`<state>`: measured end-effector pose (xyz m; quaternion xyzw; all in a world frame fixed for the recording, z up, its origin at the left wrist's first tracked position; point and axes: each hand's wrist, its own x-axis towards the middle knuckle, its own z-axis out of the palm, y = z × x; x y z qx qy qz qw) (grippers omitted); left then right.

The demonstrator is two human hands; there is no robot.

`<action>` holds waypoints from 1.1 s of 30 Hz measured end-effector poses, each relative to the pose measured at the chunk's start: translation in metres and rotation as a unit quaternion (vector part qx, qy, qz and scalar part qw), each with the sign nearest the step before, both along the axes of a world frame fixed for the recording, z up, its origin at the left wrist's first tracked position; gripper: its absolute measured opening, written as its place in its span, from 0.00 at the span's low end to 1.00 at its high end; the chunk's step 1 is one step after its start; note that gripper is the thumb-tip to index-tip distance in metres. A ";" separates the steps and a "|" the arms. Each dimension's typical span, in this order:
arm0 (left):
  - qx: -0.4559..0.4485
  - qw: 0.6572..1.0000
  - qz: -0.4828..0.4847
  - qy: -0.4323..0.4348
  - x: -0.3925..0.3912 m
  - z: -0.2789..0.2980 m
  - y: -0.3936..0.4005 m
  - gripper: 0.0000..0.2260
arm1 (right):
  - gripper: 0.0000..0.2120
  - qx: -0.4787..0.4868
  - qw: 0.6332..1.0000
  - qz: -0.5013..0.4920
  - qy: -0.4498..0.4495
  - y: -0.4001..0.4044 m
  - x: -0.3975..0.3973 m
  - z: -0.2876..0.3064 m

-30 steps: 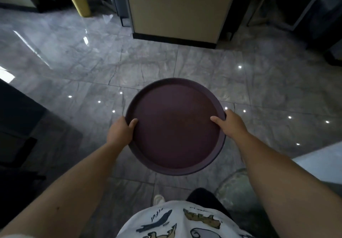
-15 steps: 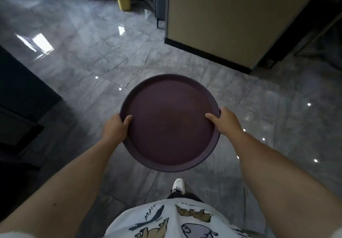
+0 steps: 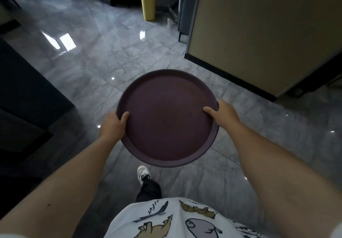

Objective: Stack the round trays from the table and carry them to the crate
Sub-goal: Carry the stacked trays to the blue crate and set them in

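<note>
I hold a dark purple round tray [image 3: 166,117] level in front of me, above the grey tiled floor. A second rim shows under its near right edge, so it looks like a stack of round trays. My left hand [image 3: 112,126] grips the left rim with the thumb on top. My right hand [image 3: 221,114] grips the right rim, thumb laid over the inside edge. No table and no crate are in view.
A beige cabinet [image 3: 259,34] with a black base stands at the right. A yellow bin [image 3: 148,3] sits on the floor far ahead. Dark furniture [image 3: 22,93] lines the left side. My foot in a white shoe [image 3: 143,174] is below the tray.
The view has swung left as I walk: the beige cabinet slid to the right and the yellow bin moved toward the centre. Both hands keep the same grip on the tray.
</note>
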<state>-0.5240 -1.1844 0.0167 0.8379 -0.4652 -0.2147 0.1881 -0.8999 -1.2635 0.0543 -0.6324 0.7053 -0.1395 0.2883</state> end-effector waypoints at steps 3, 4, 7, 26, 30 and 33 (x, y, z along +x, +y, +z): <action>0.011 1.000 -0.003 0.009 0.035 0.001 -0.052 0.25 | 0.18 -0.004 1.000 0.003 -0.001 -0.049 0.035 0.001; 0.013 1.000 -0.003 0.010 0.047 0.003 -0.068 0.25 | 0.18 -0.002 1.000 -0.001 0.001 -0.066 0.047 0.003; -0.003 1.000 -0.009 0.012 0.082 0.011 -0.116 0.25 | 0.20 0.006 1.000 -0.015 -0.006 -0.112 0.081 0.008; -0.002 0.992 0.125 0.027 0.211 0.006 -0.385 0.22 | 0.25 0.010 0.997 0.080 0.017 -0.472 0.245 0.000; 0.003 0.985 0.169 0.026 0.230 0.011 -0.442 0.23 | 0.25 0.002 0.992 0.122 0.021 -0.560 0.280 0.008; 0.003 0.979 0.201 0.026 0.247 0.013 -0.472 0.24 | 0.23 -0.008 0.988 0.153 0.026 -0.612 0.312 0.014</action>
